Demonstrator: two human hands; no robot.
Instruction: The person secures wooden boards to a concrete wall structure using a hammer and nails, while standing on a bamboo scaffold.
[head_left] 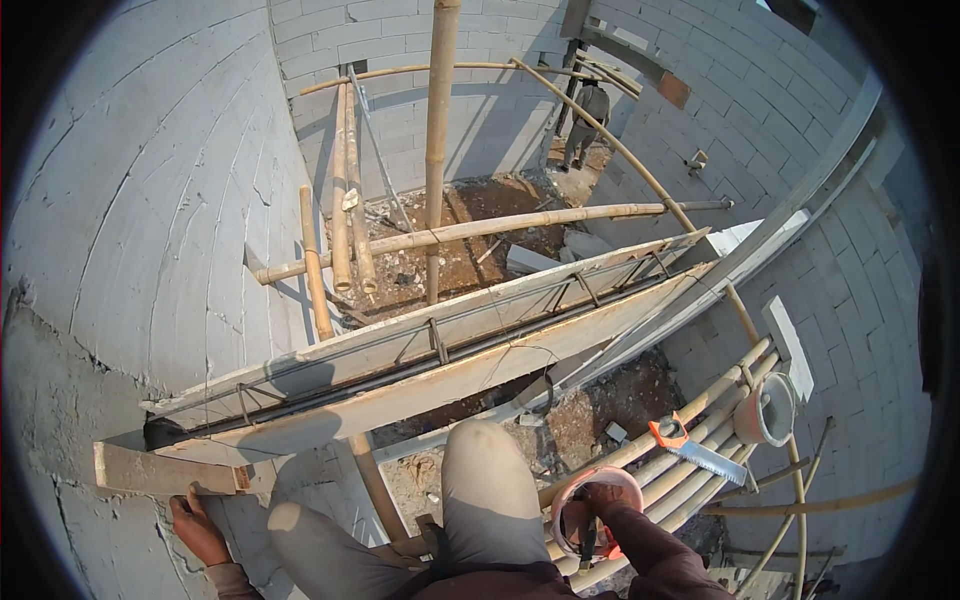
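Sunlit grey block walls (170,180), seemingly earthen floor (485,203)

Bright sun, hard shadows on back wall (507,122); bowed edges.

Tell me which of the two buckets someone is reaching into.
The nearer bucket, low in the picture: the right grip is down inside it. The other bucket, beyond the orange-handled saw, has nothing reaching into it.

Bamboo poles (664,489) laid side by side over there, loaded up.
An orange-handled saw (702,456) lies across them; a pink bucket (618,476) sits nearby, and a second bucket (749,418) tilts at their edge.
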